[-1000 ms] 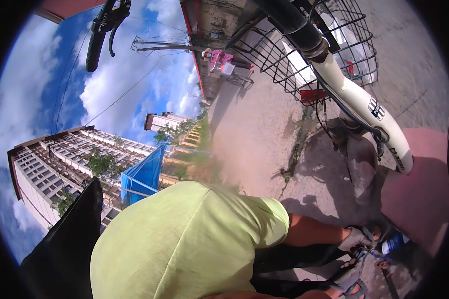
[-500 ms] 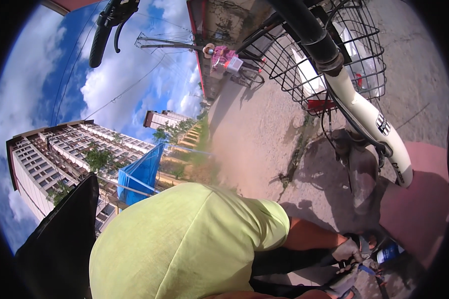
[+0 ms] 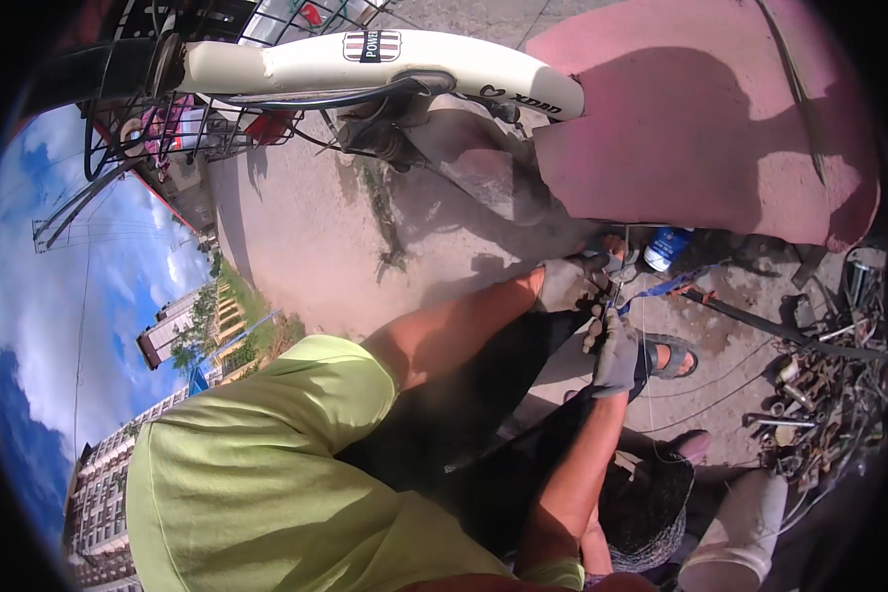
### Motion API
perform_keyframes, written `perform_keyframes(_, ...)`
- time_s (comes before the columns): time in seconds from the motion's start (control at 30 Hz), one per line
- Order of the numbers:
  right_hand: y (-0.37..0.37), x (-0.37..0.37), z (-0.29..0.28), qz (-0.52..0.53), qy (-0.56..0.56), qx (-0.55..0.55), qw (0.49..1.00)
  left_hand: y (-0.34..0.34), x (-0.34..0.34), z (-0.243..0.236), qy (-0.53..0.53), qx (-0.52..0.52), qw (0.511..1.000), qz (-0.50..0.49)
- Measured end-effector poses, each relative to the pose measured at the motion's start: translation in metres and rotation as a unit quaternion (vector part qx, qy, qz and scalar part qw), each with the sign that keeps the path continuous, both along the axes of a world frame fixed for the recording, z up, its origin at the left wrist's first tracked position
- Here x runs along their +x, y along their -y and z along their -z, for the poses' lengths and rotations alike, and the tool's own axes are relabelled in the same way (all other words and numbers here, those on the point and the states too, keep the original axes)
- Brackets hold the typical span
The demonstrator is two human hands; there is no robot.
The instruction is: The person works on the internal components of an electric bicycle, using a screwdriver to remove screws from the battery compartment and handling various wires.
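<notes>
Past the white bicycle frame (image 3: 385, 61), low to the ground, my two hands work close together. Over dark trousers (image 3: 464, 405) my left arm reaches to my left hand (image 3: 565, 284), in what looks like a grey glove, its fingers curled around something small. Just beside it my right hand (image 3: 617, 357), also grey, is closed, fingers bent toward the left hand. Between them a thin silvery metal piece (image 3: 618, 281) shows, but its kind is unclear. A blue strip (image 3: 676, 286) stretches from the hands, and a fine line hangs near them. The fingers hide whatever lies inside.
A pink panel (image 3: 651, 128) spans the upper right. Below it stands a blue-and-white can (image 3: 666, 249). Near a sandalled foot (image 3: 673, 360) lie piled metal parts (image 3: 809, 409), a black woven bag (image 3: 651, 513) and a whitish bucket (image 3: 740, 528). A wire basket (image 3: 207, 128) hangs upper left.
My view has swung, so the hands have shifted from the lower right edge toward the centre. The metal pile, bucket and bag have come into view. Both hands stay together.
</notes>
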State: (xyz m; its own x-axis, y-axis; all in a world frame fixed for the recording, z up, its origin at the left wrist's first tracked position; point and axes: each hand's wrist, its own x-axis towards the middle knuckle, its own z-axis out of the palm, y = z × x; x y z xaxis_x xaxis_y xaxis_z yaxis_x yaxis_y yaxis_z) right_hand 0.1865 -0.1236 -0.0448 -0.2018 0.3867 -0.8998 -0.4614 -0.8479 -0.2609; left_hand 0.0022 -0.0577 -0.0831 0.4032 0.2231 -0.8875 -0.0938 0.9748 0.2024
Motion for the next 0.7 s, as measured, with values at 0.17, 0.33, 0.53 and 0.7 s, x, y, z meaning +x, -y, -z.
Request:
perform_keyframes(0.17,-0.006,0.001,0.000,0.010,-0.053,-0.024,0.998,0.002,0.030,0.009,0.148,0.019,0.981,-0.126)
perform_keyframes(0.33,-0.009,0.012,-0.005,0.045,-0.062,-0.006,0.997,0.000,0.050,0.015,0.172,0.004,0.975,-0.144)
perform_keyframes(0.53,0.003,0.009,0.004,0.000,-0.025,0.064,0.998,-0.001,0.040,0.018,0.150,0.023,0.977,-0.152)
perform_keyframes(0.7,0.036,0.006,0.067,0.011,-0.201,0.053,0.978,0.004,0.013,0.004,0.072,0.053,0.991,-0.101)
